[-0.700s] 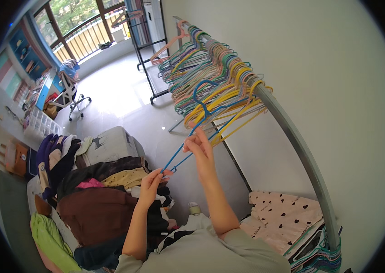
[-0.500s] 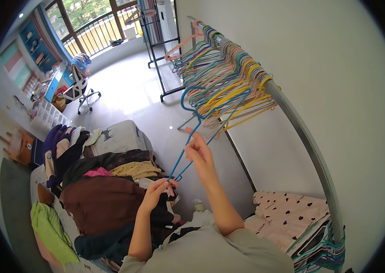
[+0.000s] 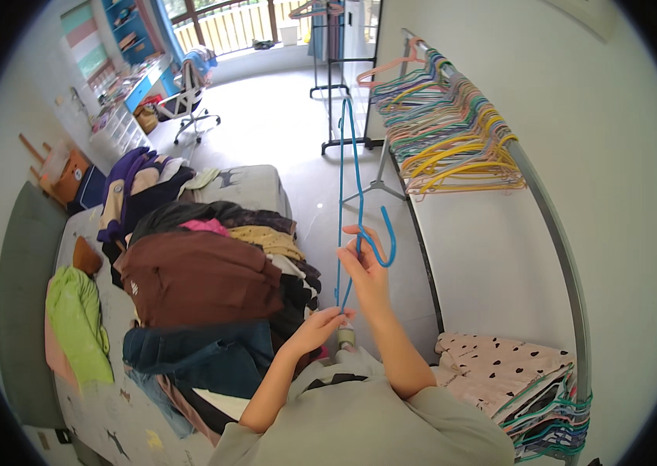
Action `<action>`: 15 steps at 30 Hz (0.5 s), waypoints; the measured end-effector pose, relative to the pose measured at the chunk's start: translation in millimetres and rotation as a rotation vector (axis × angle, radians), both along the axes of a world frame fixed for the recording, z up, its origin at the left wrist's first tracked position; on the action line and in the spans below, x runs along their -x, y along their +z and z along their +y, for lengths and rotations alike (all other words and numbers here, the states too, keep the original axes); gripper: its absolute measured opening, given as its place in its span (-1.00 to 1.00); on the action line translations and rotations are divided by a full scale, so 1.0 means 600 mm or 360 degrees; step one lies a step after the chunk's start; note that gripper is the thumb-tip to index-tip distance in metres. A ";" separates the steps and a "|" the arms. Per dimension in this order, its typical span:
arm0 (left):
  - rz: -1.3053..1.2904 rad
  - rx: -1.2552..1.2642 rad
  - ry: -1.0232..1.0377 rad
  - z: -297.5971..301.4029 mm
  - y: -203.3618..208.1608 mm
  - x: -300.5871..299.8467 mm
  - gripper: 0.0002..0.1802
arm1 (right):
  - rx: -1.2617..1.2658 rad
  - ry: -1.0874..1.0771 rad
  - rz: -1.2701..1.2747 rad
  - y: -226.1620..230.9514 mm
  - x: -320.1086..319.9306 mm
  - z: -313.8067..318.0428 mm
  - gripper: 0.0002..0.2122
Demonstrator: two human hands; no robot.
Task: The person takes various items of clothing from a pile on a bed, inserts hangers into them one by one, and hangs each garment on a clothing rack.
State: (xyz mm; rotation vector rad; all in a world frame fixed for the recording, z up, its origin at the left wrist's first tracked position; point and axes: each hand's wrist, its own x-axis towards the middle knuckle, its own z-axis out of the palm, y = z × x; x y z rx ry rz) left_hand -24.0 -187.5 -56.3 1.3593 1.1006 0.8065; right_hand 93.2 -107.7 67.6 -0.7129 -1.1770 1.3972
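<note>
A blue clothes hanger (image 3: 341,179) is held up in front of me, its long side pointing away and its hook curling to the right. My left hand (image 3: 324,325) pinches its near end. Around the neck, just beside the hook, the fingers of my right hand (image 3: 367,266) are closed. Left of my hands, a brown sweatshirt (image 3: 198,278) lies on the heap of clothes, with dark blue jeans (image 3: 200,356) in front of it. To the right, many coloured hangers (image 3: 453,132) hang from a metal rail (image 3: 550,210).
The bed (image 3: 83,408) also bears a lime green garment (image 3: 80,326) and a purple garment (image 3: 122,182). A pink cloth with dark hearts (image 3: 499,361) lies low at the right, by more hangers (image 3: 550,423). Farther off stand a black rack (image 3: 348,144) and an office chair (image 3: 188,101).
The blue hanger has come away from the rail and turned, its hook now toward my right hand. My right hand has shifted to its neck. The view has swung left and down.
</note>
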 end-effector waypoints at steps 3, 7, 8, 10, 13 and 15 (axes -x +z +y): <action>0.0213 -0.0006 0.0091 -0.031 0.030 0.003 -0.73 | -0.0039 -0.0028 -0.0121 -0.011 0.004 -0.027 -0.75; 0.0232 -0.0347 0.0429 -0.074 0.043 0.022 -0.74 | -0.0088 -0.0021 -0.0310 -0.028 0.013 -0.060 -0.81; 0.0334 -0.0351 0.0506 -0.087 0.062 0.026 -0.75 | -0.0095 -0.0015 -0.0367 -0.033 0.013 -0.069 -0.82; 0.0553 -0.0572 0.0753 -0.114 0.095 0.038 -0.76 | -0.0052 -0.0002 -0.0472 -0.032 0.023 -0.091 -0.91; 0.1009 -0.1073 0.1100 -0.153 0.135 0.057 -0.75 | -0.0111 0.0074 -0.0711 -0.052 0.037 -0.120 -0.90; 0.1185 -0.1189 0.1232 -0.184 0.158 0.067 -0.75 | -0.0055 0.0165 -0.0838 -0.062 0.047 -0.140 -0.84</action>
